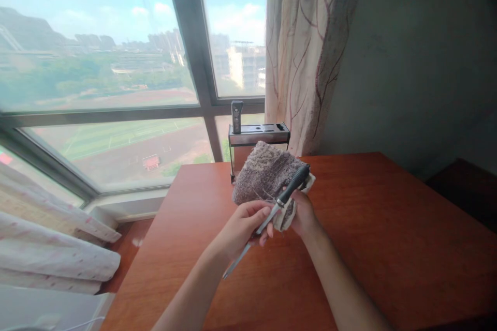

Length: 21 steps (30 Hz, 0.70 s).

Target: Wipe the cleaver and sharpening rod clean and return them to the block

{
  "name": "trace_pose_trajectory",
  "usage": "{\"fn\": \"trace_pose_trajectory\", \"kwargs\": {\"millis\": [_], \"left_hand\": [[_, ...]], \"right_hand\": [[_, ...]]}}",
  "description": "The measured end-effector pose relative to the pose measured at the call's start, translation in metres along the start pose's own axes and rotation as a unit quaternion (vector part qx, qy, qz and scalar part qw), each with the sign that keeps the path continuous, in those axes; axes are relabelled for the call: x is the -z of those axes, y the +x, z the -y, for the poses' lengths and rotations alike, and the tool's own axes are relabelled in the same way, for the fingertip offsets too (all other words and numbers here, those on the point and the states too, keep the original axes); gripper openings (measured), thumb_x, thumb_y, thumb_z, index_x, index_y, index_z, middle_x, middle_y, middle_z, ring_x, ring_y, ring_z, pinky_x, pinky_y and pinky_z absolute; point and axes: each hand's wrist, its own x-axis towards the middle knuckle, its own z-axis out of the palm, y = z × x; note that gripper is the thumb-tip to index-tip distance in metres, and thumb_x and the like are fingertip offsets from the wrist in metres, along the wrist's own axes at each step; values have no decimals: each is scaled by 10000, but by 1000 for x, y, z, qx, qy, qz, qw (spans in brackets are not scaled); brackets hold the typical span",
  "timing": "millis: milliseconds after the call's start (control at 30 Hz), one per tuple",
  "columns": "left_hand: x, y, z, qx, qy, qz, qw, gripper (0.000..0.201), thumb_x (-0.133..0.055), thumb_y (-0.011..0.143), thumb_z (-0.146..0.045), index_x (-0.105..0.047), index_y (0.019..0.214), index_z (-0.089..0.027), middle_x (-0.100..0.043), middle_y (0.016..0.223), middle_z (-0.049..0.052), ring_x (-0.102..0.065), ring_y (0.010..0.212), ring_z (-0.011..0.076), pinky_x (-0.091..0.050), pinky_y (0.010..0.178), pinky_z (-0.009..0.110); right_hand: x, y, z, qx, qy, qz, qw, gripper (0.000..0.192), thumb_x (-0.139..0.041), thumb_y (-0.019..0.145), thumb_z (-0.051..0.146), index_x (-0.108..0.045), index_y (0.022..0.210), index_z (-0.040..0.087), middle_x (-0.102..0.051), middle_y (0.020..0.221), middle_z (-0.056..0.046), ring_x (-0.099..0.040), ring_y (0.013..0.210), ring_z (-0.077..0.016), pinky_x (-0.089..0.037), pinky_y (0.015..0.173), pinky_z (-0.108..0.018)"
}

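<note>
A grey-brown fluffy cloth (264, 173) is bunched up above the wooden table (388, 248), held from below by my right hand (301, 212). The same hand also holds the black handle of a thin metal tool (289, 194), which looks like a knife or sharpening rod. Its shaft (240, 256) runs down to the left. My left hand (243, 225) pinches the shaft near the handle, fingers closed around it.
A metal knife rack (258, 134) with one dark handle (236, 115) standing in it sits at the table's far edge by the window. A patterned curtain (306, 51) hangs behind it. Pale bedding (50, 253) lies at the lower left.
</note>
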Motion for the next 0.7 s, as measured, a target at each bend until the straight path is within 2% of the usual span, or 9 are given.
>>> {"fn": "trace_pose_trajectory", "kwargs": {"millis": [67,167,267,333,433,533,633,700], "left_hand": [[-2,-1,1,-2,1,14,1000,359,-588,836,-477,-510,1023,-181,-627,624,2,-495,406,67,-171,352,148],[-2,-1,2,-15,-3,11,1000,312,-579,847,-467,-438,967,-217,-629,611,-14,-493,393,70,-169,342,140],[0,0,1,-23,-8,-15,1000,299,-574,852,-460,-396,895,-224,-612,582,-29,-470,380,61,-155,340,135],[2,0,1,-24,-3,-23,999,303,-574,851,-462,-394,916,-226,-613,582,-29,-462,376,58,-150,343,136],[4,-1,1,-26,22,-22,999,393,-575,851,-462,-403,1120,-232,-627,604,-18,-483,390,71,-172,354,145],[4,-1,1,-29,63,-31,997,603,-582,846,-463,-301,1332,-241,-630,607,-14,-514,412,93,-214,368,158],[4,0,2,-41,100,-61,992,696,-596,838,-454,-239,1396,-241,-636,615,-10,-525,420,103,-235,375,166],[6,1,3,-53,107,-84,989,668,-594,838,-452,-281,1388,-236,-635,626,-9,-525,427,103,-231,378,169]], "right_hand": [[3,4,0,-11,3,-21,1000,204,-722,637,330,-573,629,191,-621,497,39,-575,442,-157,-460,459,-273],[2,7,4,-3,16,-40,999,174,-695,653,323,-586,672,189,-632,523,39,-601,476,-167,-494,502,-287],[0,8,11,28,43,-64,997,128,-657,670,293,-611,735,193,-704,659,9,-654,579,-190,-536,579,-308],[1,10,15,44,60,-86,994,132,-638,678,269,-619,790,202,-727,740,4,-676,663,-196,-551,624,-308],[8,14,16,48,75,-109,990,144,-602,695,264,-618,827,207,-725,753,5,-682,734,-201,-561,675,-319],[15,18,16,56,80,-112,989,119,-581,711,274,-614,805,209,-714,721,11,-679,734,-208,-565,703,-345],[17,19,17,85,78,-119,986,143,-605,710,265,-627,841,210,-720,743,21,-680,738,-199,-567,714,-341],[16,18,20,105,82,-124,983,219,-622,704,239,-637,921,217,-731,796,27,-685,779,-194,-568,738,-342]]}}
